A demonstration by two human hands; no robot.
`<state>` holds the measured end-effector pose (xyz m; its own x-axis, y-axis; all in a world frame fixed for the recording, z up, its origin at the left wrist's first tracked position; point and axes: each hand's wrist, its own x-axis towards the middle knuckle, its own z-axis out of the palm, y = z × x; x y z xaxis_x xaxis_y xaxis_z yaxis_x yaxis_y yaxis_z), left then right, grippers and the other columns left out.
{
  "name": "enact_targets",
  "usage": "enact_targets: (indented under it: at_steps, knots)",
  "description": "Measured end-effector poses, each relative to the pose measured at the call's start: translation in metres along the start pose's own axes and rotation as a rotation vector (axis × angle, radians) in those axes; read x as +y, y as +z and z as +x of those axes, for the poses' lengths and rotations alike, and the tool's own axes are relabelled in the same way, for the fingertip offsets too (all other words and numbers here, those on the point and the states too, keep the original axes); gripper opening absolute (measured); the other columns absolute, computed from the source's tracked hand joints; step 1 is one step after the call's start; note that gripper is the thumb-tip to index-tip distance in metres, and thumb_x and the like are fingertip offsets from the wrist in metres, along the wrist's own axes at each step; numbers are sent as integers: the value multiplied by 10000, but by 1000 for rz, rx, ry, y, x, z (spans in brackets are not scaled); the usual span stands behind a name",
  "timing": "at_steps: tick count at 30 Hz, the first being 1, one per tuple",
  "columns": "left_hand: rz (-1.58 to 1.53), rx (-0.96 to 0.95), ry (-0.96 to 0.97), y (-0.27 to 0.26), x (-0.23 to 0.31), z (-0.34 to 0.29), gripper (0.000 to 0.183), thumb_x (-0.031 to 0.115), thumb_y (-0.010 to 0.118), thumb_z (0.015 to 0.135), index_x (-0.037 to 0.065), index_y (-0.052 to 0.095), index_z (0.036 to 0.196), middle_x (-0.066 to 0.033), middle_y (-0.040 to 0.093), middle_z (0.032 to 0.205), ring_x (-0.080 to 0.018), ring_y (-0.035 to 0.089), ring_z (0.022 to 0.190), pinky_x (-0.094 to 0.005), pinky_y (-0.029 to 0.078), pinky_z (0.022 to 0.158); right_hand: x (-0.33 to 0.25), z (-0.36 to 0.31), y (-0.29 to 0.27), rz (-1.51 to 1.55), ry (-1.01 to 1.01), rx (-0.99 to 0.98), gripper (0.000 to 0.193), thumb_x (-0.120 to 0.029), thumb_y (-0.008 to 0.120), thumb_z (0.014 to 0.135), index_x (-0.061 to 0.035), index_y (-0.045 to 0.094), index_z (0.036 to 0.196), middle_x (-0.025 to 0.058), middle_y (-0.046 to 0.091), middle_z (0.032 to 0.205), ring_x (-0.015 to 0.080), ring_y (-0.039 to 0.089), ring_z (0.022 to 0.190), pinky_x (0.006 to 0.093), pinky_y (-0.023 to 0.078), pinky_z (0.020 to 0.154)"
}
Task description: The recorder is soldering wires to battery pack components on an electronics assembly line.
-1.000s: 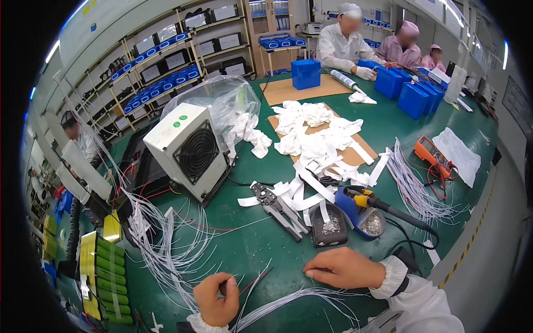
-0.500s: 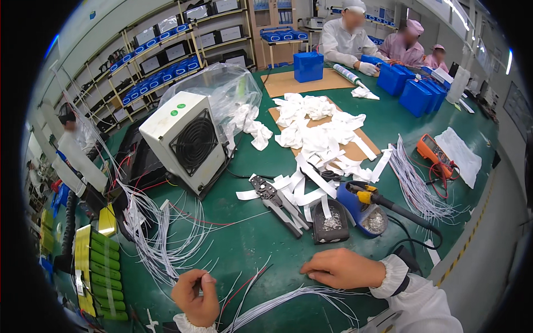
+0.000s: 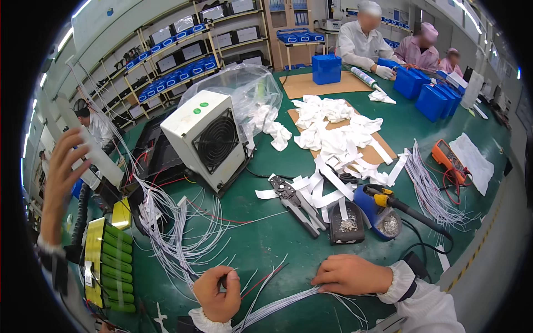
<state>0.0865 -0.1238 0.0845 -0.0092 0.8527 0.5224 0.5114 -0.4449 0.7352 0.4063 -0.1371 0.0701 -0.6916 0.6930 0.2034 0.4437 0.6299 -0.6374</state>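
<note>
My left hand (image 3: 218, 294) is low in the view, near the front edge of the green table. Its fingers are curled in with the thumb alongside, and whatever they hold is hidden. Just right of it, a loose bundle of white wires (image 3: 277, 308) runs across the table. My right hand (image 3: 351, 275) lies over the far part of that bundle, fingers bent and pressed onto the wires, whose ends fan out below it. A red wire and several white strands (image 3: 265, 282) lie between my hands.
Beyond my hands are wire strippers (image 3: 297, 206), a soldering iron (image 3: 408, 210) in its stand, a dark tray (image 3: 347, 228) and a fan unit (image 3: 202, 139). At left are more white wires (image 3: 177, 238) and a green battery pack (image 3: 114, 266). Another person's raised hand (image 3: 64, 177) shows at far left.
The view has turned slightly left, so things sit farther right. My right hand has come down onto the white wires. Another person's raised hand has entered at far left.
</note>
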Motion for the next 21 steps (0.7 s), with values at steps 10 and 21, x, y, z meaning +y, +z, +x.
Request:
enact_targets:
  at_steps: [10, 21]
  knots:
    - [111, -115, 25, 2, 21, -1, 85, 86, 705, 918, 11, 692, 954, -136, 652, 714, -244, 622, 575, -349, 489, 576, 4, -8, 8, -3, -11, 43, 166, -228, 689, 948, -105, 730, 1051, 44, 637, 929, 251, 631, 879, 370, 534, 762]
    - [-200, -69, -227, 0, 37, 5, 90, 68, 676, 955, -7, 685, 1004, -71, 685, 768, -126, 619, 669, -286, 500, 635, 5, -1, 13, 54, 17, 158, 187, -246, 652, 981, -86, 725, 1044, 77, 677, 927, 273, 666, 856, 380, 548, 747]
